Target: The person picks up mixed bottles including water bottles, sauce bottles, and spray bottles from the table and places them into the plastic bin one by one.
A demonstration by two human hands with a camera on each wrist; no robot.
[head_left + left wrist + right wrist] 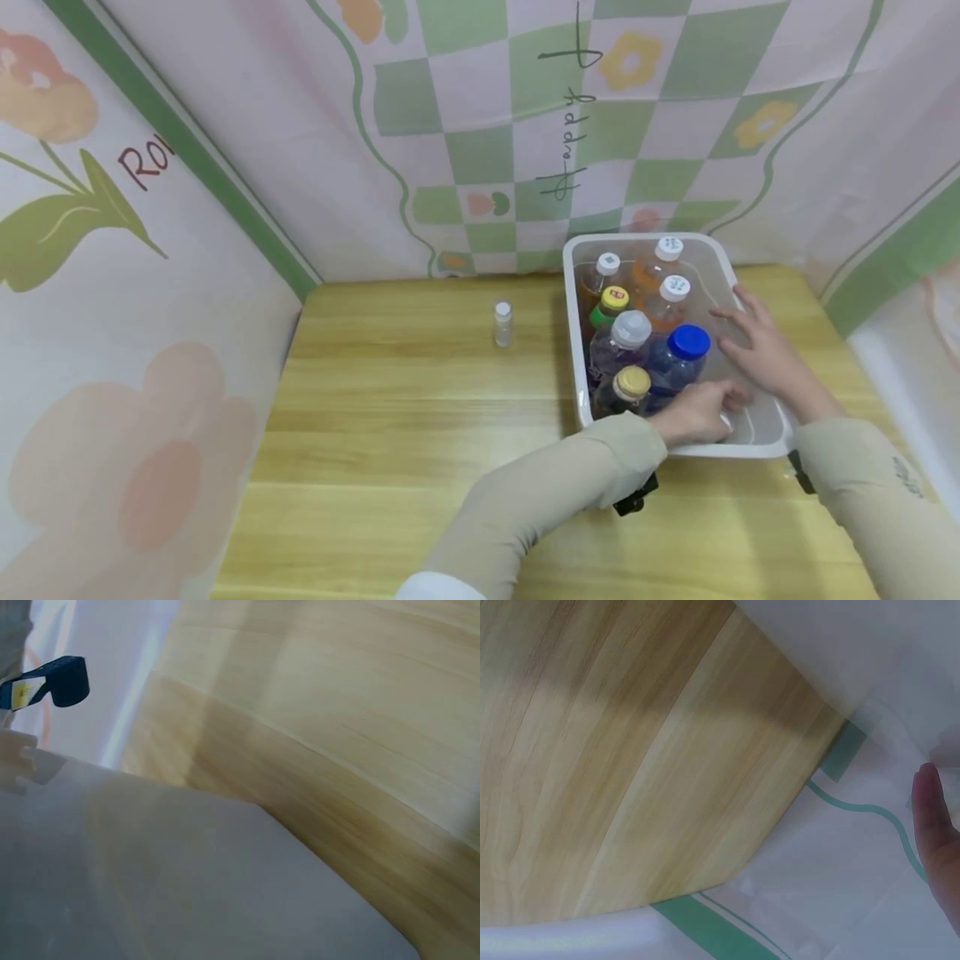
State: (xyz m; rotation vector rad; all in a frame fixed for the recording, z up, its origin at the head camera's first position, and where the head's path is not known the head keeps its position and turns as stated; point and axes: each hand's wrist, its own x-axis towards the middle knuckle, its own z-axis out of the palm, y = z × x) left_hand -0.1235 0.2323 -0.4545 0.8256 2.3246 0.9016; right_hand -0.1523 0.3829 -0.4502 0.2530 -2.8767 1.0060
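A white plastic bin (577, 333) holds several bottles, among them a blue-capped bottle (686, 343), a bottle with a pale grey lid (630, 331) and a tan-capped jar (632, 383). My left hand (697, 411) reaches over the near rim into the bin's near right part. Its fingers curl around a small white thing (726, 422), mostly hidden by the hand. At the bin's right side, my right hand (768, 354) lies over the rim with fingers spread and nothing held. One finger (934, 817) of it shows in the right wrist view.
A small clear vial with a white cap (502, 323) stands on the wooden table (405, 417), left of the bin. Patterned cloth walls (480, 92) enclose the back and sides. The bin's outer wall (187, 870) fills the lower left wrist view.
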